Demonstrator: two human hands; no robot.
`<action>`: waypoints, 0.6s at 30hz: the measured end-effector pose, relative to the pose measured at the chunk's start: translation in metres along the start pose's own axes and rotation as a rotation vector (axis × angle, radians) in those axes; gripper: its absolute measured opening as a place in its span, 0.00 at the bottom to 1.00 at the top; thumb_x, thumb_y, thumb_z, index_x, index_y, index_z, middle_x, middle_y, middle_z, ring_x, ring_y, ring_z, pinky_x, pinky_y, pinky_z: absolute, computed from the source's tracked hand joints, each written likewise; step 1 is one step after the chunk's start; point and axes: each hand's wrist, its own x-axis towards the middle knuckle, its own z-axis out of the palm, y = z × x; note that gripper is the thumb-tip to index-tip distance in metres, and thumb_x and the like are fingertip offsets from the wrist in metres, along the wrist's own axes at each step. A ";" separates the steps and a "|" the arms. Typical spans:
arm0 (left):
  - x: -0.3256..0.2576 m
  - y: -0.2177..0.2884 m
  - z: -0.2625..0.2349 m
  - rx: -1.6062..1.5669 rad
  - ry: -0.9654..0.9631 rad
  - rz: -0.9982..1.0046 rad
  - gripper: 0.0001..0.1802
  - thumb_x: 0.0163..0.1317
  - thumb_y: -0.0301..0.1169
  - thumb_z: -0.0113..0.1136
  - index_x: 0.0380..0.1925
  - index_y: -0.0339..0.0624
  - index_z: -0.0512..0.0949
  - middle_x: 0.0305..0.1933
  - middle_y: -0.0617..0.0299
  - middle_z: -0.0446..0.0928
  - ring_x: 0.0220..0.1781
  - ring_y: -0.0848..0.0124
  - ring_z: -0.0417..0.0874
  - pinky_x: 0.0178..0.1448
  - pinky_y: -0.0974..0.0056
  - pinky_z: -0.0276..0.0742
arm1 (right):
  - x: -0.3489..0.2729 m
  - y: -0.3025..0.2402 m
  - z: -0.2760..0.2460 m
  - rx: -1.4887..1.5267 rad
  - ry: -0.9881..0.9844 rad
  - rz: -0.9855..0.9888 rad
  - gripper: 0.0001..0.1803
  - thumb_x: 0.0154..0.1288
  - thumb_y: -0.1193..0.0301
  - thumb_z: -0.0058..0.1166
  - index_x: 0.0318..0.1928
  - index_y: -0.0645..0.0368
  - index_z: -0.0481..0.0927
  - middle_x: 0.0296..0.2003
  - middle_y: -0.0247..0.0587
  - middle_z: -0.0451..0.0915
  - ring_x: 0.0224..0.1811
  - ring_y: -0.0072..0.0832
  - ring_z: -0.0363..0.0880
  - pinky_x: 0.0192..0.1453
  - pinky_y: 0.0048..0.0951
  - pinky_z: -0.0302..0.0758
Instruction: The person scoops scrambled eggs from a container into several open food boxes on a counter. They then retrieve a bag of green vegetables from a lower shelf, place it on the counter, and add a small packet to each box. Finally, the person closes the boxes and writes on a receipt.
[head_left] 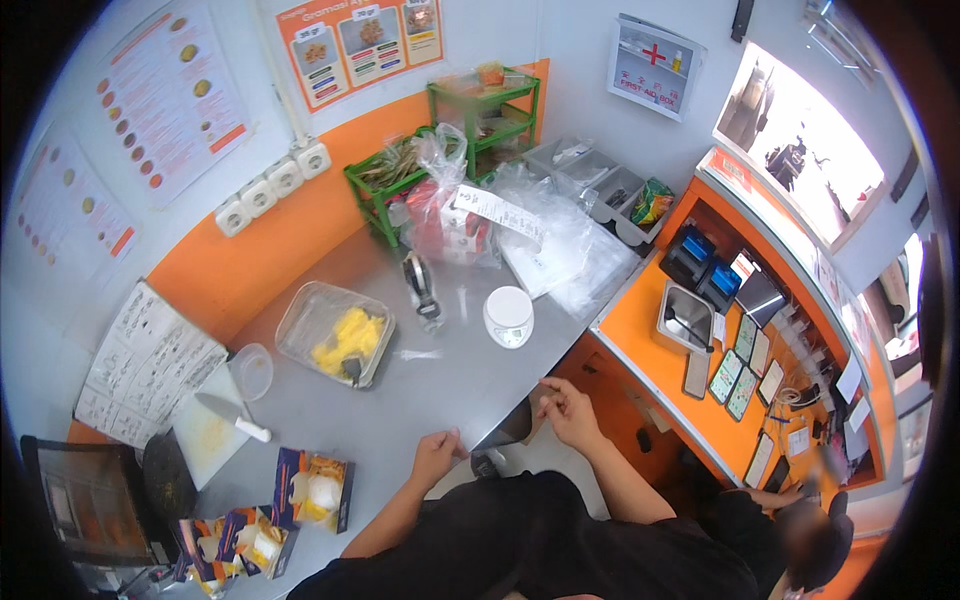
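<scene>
My left hand [437, 455] is at the front edge of the grey metal table [440, 385], its fingers curled closed with nothing seen in them. Farther right, my right hand [570, 415] hovers just off the table's corner, fingers loosely bent and apart, holding nothing visible. Beyond the hands stands a round white kitchen scale [509, 314] with nothing on its plate. To its left lies a black and silver hand tool [421, 290] whose kind I cannot make out. A clear plastic tub [292, 318] holds yellow food pieces [350, 340].
A knife [245, 427] rests on a white cutting board [205, 440], near open food boxes [315, 490]. Packed plastic bags [450, 220] and green racks [375, 205] line the back. Several phones [742, 393] and a steel container [685, 318] occupy the orange counter, where another person [815, 540] sits.
</scene>
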 end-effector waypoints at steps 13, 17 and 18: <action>0.127 0.022 0.042 0.784 -0.020 -0.162 0.47 0.67 0.58 0.52 0.76 0.43 0.51 0.80 0.39 0.41 0.80 0.36 0.35 0.74 0.27 0.33 | 0.298 0.007 -0.080 -0.002 0.139 -0.307 0.15 0.63 0.81 0.54 0.51 0.58 0.78 0.43 0.34 0.82 0.39 0.19 0.78 0.42 0.22 0.72; 0.131 0.003 0.071 0.824 0.081 -0.341 0.53 0.65 0.65 0.47 0.77 0.42 0.43 0.81 0.41 0.28 0.80 0.35 0.22 0.70 0.21 0.21 | 0.445 -0.017 -0.094 -0.004 0.242 -0.455 0.10 0.64 0.78 0.56 0.46 0.59 0.80 0.36 0.31 0.81 0.36 0.20 0.77 0.40 0.24 0.73; 0.136 0.006 0.072 0.828 0.077 -0.383 0.53 0.66 0.65 0.46 0.78 0.42 0.42 0.81 0.42 0.28 0.80 0.35 0.21 0.70 0.22 0.19 | 0.483 -0.019 -0.097 -0.008 0.271 -0.468 0.09 0.65 0.77 0.57 0.45 0.60 0.81 0.34 0.32 0.81 0.35 0.20 0.77 0.39 0.25 0.74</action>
